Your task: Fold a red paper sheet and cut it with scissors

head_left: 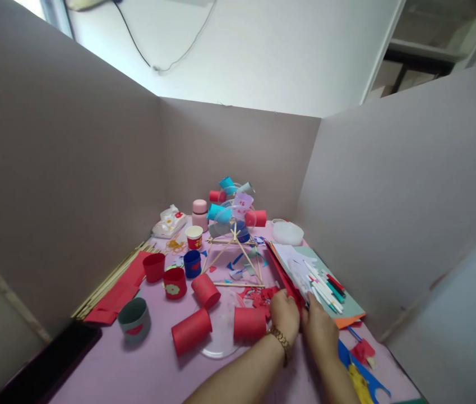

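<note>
My left hand (285, 315), with a gold bracelet at the wrist, is closed on the near edge of a red paper sheet (280, 271). The sheet stands tilted up along the left side of a paper stack (349, 306). Close by on the right, my right hand (320, 328) is closed at the same near edge, its fingertips partly hidden by the paper. Beside my left hand lie a red paper-covered cup (249, 324) on its side and red paper scraps (258, 296). Several markers (326, 293) rest on the stack.
A stick-framed wheel model (234, 227) carrying coloured cups stands at the back. Decorated cups (174, 283) and wooden sticks (107, 286) are at left. Blue paper (359, 367) and yellow-handled scissors (359, 384) lie at right. Grey partitions (238, 146) enclose the table (120, 370).
</note>
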